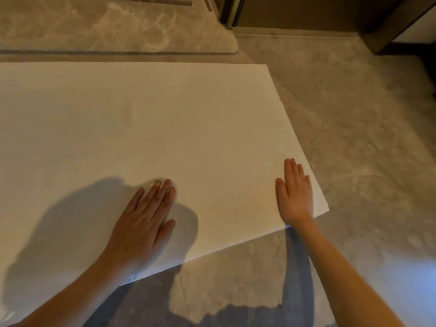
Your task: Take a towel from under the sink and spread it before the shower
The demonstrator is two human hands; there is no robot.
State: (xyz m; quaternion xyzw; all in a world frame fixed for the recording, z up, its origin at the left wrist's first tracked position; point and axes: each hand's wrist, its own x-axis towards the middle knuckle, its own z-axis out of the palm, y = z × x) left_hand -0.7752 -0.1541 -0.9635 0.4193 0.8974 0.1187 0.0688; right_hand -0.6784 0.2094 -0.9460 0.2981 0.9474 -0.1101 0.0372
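Both my left hand and right hand, fingers flat and together, press the white towel spread on the floor; only smoothing apparently remains.

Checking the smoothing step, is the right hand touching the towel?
Touching. The head view shows the right hand lying palm down, fingers flat, on the white towel near its right corner.

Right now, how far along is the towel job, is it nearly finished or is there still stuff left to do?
Nearly finished. Done: the white rectangular towel lies unfolded and flat on the grey marble floor, its far edge along a raised marble step. In hand: the left hand and right hand rest palm-down near its closer edge, fingers flat, apparently smoothing it. Left: probably only lifting the hands away.
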